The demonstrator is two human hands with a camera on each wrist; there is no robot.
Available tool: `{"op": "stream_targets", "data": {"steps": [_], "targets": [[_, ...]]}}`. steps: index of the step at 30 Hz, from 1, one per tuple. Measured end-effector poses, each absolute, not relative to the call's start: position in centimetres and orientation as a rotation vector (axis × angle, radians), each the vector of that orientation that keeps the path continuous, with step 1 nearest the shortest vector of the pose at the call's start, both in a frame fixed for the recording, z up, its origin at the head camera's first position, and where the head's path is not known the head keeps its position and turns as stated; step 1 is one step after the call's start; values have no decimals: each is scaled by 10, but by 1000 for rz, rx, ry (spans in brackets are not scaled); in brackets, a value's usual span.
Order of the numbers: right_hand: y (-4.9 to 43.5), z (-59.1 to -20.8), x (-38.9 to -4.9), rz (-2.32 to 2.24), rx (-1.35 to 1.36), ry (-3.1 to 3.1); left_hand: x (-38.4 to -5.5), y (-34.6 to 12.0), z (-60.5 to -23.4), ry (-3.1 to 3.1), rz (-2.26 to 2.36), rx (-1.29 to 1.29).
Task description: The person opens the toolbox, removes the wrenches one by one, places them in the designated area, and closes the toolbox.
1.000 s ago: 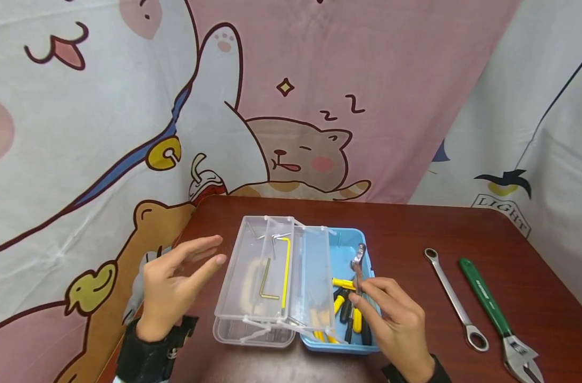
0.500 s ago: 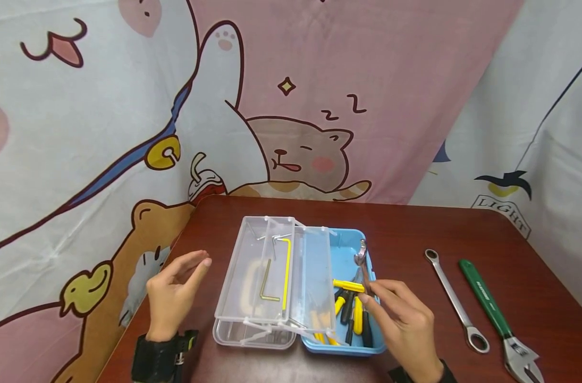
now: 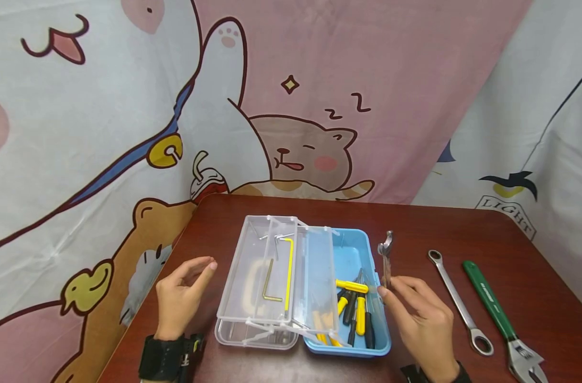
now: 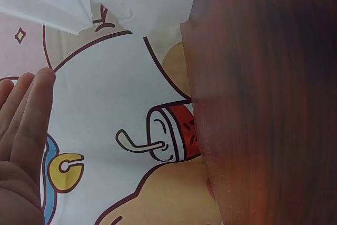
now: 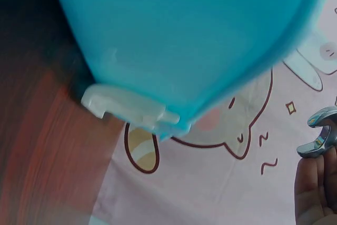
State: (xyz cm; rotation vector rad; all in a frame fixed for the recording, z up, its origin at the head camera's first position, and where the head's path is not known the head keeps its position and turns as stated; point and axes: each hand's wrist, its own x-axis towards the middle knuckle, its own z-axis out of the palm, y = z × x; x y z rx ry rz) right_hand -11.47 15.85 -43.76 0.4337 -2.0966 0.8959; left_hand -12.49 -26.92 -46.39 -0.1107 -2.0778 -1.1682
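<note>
Hold the open-ended wrench (image 3: 386, 260) head up, pinched firmly between thumb and fingers of the right hand (image 3: 422, 319), just right of the toolbox (image 3: 353, 351); probably top-heavy and liable to twist. Avoid knocking the toolbox's rim. With the left hand (image 3: 179, 299), fingertips close together and holding nothing left of the toolbox, stay ready to steady it.
</note>
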Motion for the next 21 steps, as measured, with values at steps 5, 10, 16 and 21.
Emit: {"op": "stream_targets", "data": {"steps": [5, 10, 16, 21], "targets": [[171, -438, -119, 882, 380, -2110, -125, -269, -464, -2091, -1172, -94], [181, -437, -122, 863, 316, -2124, -125, -269, -465, -2095, -1173, -84], [193, -434, -124, 819, 226, -2160, -124, -268, -465, -2106, -1183, -69], [207, -433, -129, 770, 209, -2147, -123, -269, -465, -2120, -1184, -49]]}}
